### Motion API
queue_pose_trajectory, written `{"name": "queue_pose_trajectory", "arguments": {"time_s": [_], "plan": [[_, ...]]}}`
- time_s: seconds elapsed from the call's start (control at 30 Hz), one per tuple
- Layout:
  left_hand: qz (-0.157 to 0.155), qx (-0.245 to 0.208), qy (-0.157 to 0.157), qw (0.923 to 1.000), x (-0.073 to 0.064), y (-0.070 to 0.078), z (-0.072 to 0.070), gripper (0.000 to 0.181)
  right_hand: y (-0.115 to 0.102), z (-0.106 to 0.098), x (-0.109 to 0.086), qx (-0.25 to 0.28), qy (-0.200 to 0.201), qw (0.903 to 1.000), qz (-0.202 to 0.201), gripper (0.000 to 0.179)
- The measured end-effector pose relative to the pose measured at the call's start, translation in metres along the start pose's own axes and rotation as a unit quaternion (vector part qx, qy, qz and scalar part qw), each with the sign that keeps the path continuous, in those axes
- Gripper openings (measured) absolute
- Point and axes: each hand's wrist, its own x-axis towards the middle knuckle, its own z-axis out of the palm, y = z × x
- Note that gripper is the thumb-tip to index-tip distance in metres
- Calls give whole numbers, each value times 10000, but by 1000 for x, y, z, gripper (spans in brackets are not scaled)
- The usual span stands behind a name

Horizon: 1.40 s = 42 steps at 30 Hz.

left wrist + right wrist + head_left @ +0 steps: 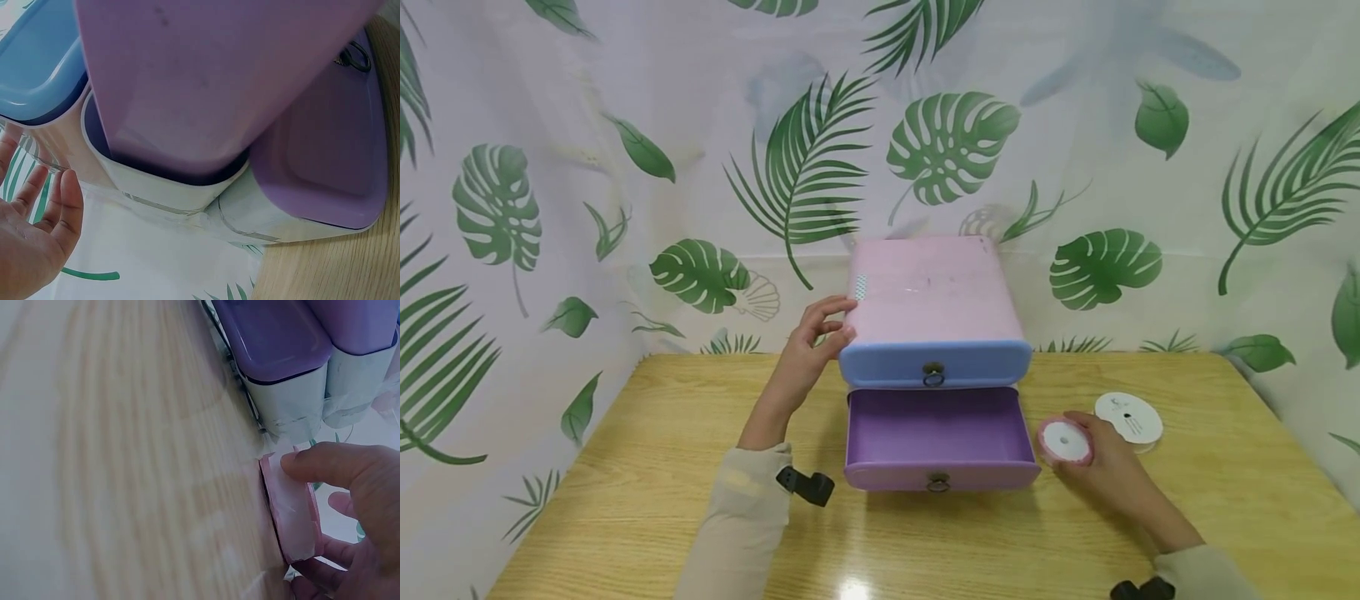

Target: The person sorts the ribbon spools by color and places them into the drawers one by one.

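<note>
A small drawer cabinet (932, 292) with a pink top stands on the table. Its blue upper drawer (887, 367) is closed. Below that, a purple drawer (895, 477) is pulled out, and its visible inside is bare. My left hand (801, 358) rests its fingertips on the cabinet's left side; in the left wrist view its fingers are loosely extended beside the casing. To the right of the pulled-out drawer, my right hand (1108, 471) grips a pink-edged ribbon spool (1066, 442) with a white face. Thumb and fingers hold the spool's rim in the right wrist view.
A white spool (1127, 418) lies flat on the wooden table (647, 483) just beyond my right hand. Another purple drawer (331, 144) sits closed at the cabinet's bottom. A leaf-patterned cloth (700, 183) hangs behind the cabinet.
</note>
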Motion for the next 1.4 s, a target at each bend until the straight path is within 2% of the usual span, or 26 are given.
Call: {"name": "queue_pose_trajectory", "arguments": {"time_s": [0.13,0.43,0.6,0.93,1.23,1.4], "plan": [[36,-15,-45,10000,-1,1,1,43,0,1,-1,17,86,10000,-27,67],[34,-45,-31,10000,-2,1,0,43,-8,-8,-1,193,402,9974,-565,61],[17,-39,-24,10000,-2,1,-1,43,-27,-21,-1,271,430,9964,-672,58],[8,-20,-16,10000,-2,1,-1,43,-63,-46,-5,567,291,9964,-566,60],[9,-50,-47,10000,-2,0,-1,42,-94,-50,-11,541,-20,9969,-570,59],[-10,-57,-62,10000,-1,-1,0,42,-107,-48,-12,553,-12,9959,-721,59]]}}
